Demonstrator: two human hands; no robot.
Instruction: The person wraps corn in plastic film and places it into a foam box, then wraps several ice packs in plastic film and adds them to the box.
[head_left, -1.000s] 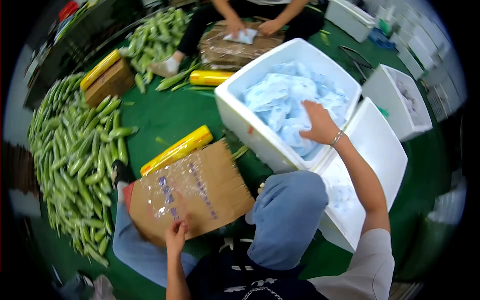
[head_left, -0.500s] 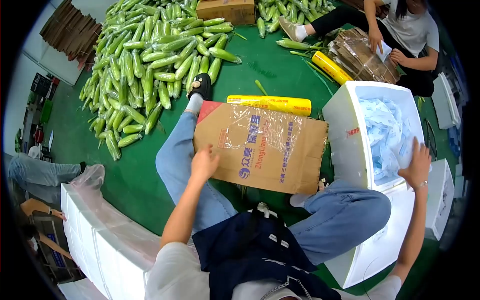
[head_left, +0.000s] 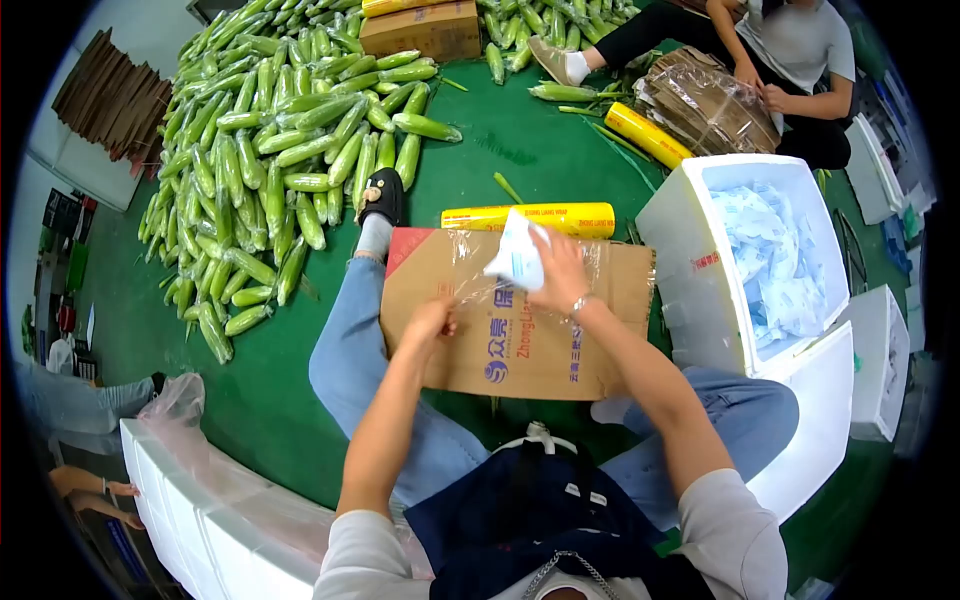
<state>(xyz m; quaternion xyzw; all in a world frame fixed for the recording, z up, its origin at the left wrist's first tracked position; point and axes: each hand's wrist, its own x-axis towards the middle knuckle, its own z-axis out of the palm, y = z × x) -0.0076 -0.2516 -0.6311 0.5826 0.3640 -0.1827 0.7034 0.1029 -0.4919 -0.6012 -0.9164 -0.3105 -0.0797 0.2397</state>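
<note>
A flat cardboard piece with purple and red print lies across my lap, clear plastic film shining on its upper part. My left hand is over its left half, fingers curled in a pinch at the film's edge. Above the upper middle of the cardboard, my right hand grips a white packet with faint blue print, which looks like an ice pack. More such packets fill the open white foam box to my right.
Film-wrapped corn cobs are heaped at upper left. A yellow film roll lies beyond the cardboard; another yellow roll is farther right. A co-worker sits at upper right by bundled cardboard. White foam boxes stand at lower left.
My right hand has moved left from the foam box to above the cardboard, now with an ice pack in it. My left hand has shifted slightly right and closed at the film.
</note>
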